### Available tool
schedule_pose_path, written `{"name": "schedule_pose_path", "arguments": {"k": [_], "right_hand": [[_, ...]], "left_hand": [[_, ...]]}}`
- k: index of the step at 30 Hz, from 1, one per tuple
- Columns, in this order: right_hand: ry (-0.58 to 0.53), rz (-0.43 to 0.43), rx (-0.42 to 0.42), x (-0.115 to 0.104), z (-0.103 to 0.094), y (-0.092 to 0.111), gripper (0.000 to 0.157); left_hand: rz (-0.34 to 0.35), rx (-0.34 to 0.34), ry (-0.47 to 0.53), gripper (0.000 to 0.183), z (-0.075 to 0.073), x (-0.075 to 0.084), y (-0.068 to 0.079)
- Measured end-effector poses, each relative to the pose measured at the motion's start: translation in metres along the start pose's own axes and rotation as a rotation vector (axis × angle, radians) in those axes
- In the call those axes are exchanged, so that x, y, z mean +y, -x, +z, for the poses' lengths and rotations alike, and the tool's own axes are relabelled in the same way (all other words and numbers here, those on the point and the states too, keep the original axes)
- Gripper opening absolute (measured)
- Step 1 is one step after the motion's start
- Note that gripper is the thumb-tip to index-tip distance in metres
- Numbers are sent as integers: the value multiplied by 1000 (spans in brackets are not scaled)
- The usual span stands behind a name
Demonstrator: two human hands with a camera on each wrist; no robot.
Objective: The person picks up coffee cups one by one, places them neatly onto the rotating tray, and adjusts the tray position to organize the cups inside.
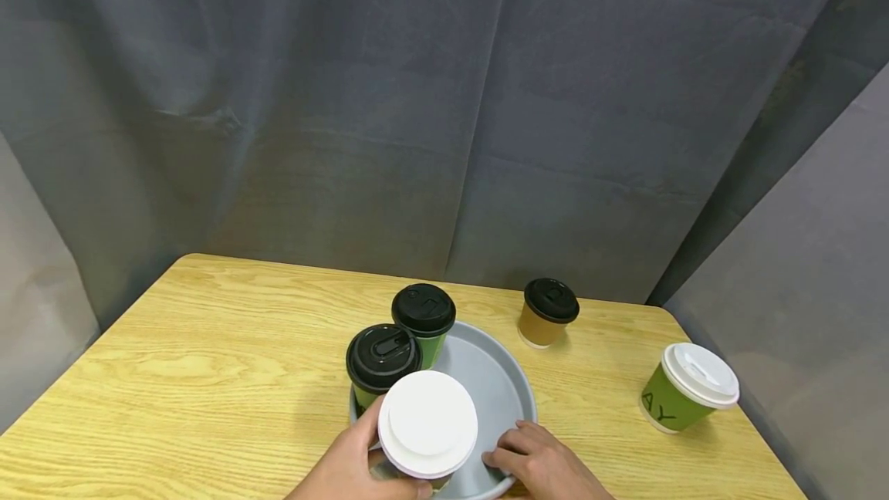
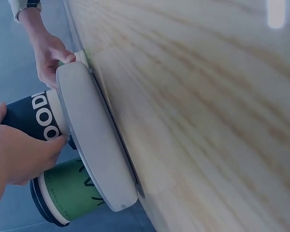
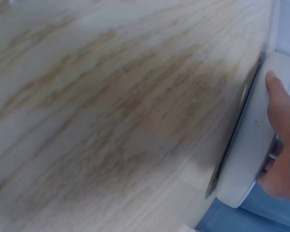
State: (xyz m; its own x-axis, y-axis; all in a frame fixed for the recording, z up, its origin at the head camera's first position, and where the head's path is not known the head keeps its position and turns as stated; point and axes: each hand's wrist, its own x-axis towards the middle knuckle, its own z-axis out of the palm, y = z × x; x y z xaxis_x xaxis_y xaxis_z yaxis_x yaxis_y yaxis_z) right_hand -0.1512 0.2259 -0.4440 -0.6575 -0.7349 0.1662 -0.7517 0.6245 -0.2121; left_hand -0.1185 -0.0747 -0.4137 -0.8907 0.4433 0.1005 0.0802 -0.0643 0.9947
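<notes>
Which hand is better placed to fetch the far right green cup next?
Probably the right hand: it's nearer that green cup, though it must first release the gray tray. The left hand holds a white-lidded cup.

The tray (image 1: 486,376) is grey, the nearest lid (image 1: 427,424) white, the table (image 1: 208,376) yellow with wood grain.

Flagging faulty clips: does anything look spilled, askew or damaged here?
Nothing stands out: the cup in the left hand and the four other cups all wear lids, and no spill shows on the tray or table.
</notes>
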Motion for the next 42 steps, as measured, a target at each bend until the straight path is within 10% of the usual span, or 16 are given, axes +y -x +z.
{"name": "schedule_pose_path", "arguments": {"k": [42], "right_hand": [[12,-25,32,1,2,1,48]], "left_hand": [[39,46,-98,88,9,-13,-6]]}}
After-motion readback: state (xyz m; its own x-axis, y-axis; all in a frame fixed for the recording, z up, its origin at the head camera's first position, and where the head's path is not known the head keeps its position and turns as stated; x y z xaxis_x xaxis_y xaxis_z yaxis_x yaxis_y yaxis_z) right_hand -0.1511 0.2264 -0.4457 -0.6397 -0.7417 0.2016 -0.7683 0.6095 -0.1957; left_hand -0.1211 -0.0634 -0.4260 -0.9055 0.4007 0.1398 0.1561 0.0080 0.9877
